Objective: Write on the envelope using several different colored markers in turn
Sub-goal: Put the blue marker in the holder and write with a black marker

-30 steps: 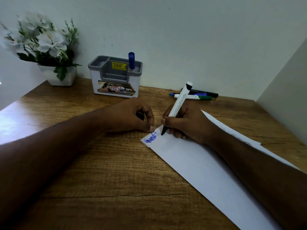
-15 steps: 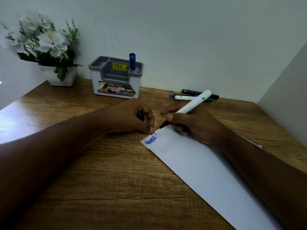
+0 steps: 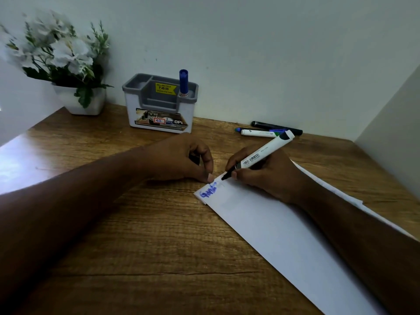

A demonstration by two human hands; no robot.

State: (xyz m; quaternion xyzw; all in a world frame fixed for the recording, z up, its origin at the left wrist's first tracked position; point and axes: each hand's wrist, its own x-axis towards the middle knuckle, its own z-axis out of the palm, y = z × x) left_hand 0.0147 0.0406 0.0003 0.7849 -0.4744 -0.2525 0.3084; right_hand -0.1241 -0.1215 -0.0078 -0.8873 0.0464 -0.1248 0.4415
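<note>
A long white envelope [image 3: 272,226] lies slanted on the wooden desk [image 3: 136,235], with blue writing [image 3: 208,192] at its far left corner. My right hand [image 3: 268,173] grips an uncapped black marker [image 3: 261,155], whose tip touches the envelope's far edge just right of the blue writing. My left hand [image 3: 179,160] rests curled beside that corner, with its thumb pressing the envelope's edge. A small dark thing, apparently the marker's cap [image 3: 194,159], sits inside its curled fingers. My right forearm covers part of the envelope.
A grey and white pen holder [image 3: 159,114] at the back holds a blue marker [image 3: 183,83]. A black marker [image 3: 277,128], a green one [image 3: 259,133] and a blue one [image 3: 238,129] lie by the wall. A flower pot [image 3: 84,101] stands back left. A side panel [image 3: 391,137] rises on the right.
My right hand tilted the marker from steep to flatter, and its tip went from the envelope's face up to the far edge near my left thumb. My left hand stayed put.
</note>
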